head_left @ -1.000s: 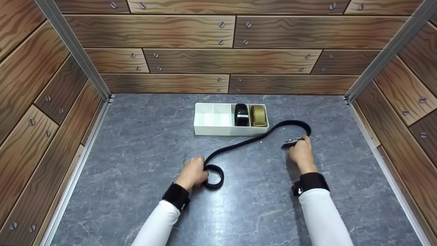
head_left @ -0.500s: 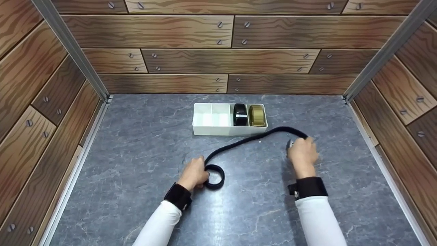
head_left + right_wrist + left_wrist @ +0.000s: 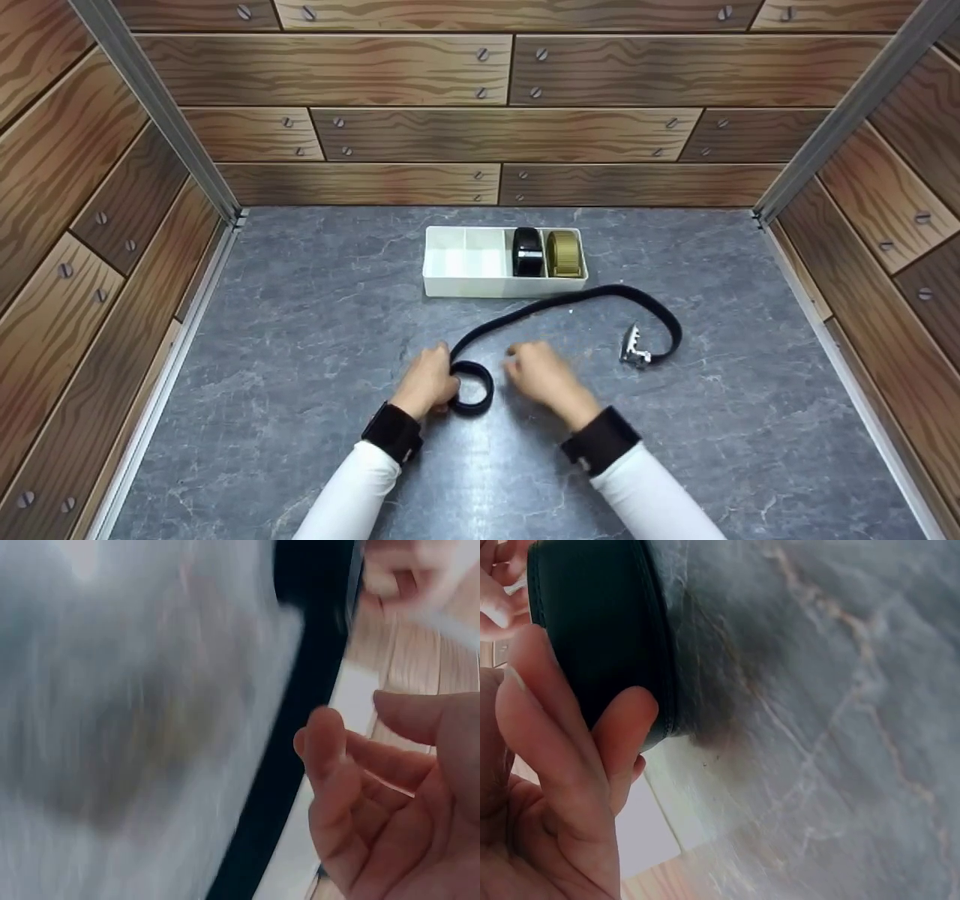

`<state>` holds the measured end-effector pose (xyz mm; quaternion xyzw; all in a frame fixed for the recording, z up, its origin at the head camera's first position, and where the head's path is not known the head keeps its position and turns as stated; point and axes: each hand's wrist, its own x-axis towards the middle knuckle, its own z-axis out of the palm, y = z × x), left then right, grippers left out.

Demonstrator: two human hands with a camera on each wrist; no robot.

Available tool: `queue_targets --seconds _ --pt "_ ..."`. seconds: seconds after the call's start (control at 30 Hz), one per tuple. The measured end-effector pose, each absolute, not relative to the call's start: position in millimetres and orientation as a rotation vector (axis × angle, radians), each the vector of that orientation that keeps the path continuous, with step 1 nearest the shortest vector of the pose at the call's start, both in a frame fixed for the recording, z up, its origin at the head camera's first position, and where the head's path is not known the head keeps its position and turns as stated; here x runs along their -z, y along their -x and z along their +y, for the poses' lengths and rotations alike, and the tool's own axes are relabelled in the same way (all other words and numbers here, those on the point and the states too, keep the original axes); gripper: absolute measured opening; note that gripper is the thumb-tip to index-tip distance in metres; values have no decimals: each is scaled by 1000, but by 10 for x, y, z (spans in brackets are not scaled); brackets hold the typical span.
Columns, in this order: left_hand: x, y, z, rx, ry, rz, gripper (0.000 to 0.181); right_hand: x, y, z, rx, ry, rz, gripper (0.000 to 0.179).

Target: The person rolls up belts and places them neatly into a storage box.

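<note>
A black belt [image 3: 551,301] stands on its edge on the grey surface, rolled into a loop at its left end and curving out to a silver buckle [image 3: 634,354] on the right. My left hand [image 3: 427,381] pinches the belt at the left side of the loop. In the left wrist view, fingers [image 3: 626,720] lie against the wide black strap [image 3: 600,622]. Just right of the loop is my right hand [image 3: 541,373], holding nothing, its thumb and fingers apart in the right wrist view. Part of the loop is hidden behind the left hand.
Behind the belt stands a white divided box [image 3: 499,287]. A black rolled belt [image 3: 528,253] and a tan rolled belt [image 3: 564,255] sit in its right compartments. Wood-patterned walls [image 3: 360,71] enclose the surface at the back and both sides.
My right hand has let go of the buckle end and moved left to near the loop. The buckle now lies on the surface. My left hand has stayed at the loop.
</note>
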<state>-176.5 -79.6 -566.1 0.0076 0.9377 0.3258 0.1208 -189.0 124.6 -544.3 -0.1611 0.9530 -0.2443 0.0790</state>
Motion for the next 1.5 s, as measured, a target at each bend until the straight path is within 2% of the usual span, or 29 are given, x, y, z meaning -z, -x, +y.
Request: queue_targets --seconds 0.13,0.27,0.4,0.6,0.73,0.83,0.97,1.1,1.3,1.5 --pt "5665 1777 -811 -921 -78 2764 35 5566 1825 1029 711 634 2807 23" --pt "5671 1774 -846 -903 -181 2808 26 5663 1831 932 636 800 2848 8" --pt "5677 1780 -856 -846 -323 2880 18 5657 1856 914 452 928 2919 8" --pt "5693 1809 -807 -775 -451 2922 21 5674 1919 922 346 1071 2963 16" --pt "5703 1825 -765 -782 -476 2922 16 5712 1930 964 506 1033 2963 19" --pt "5718 1831 -743 -811 -474 2920 13 5696 1904 1019 677 838 2944 18" --pt "5734 1835 -725 -826 -461 2935 13 5654 1860 1081 705 644 2920 9" --pt "5723 1846 -706 -828 -484 2941 14 5648 1841 1104 597 751 2953 19" --pt "5703 1863 -668 -826 -525 2923 17 5665 1857 1102 495 877 2982 13" --pt "5726 1869 -619 -745 -576 2945 16 5691 1851 1120 648 877 2907 11"
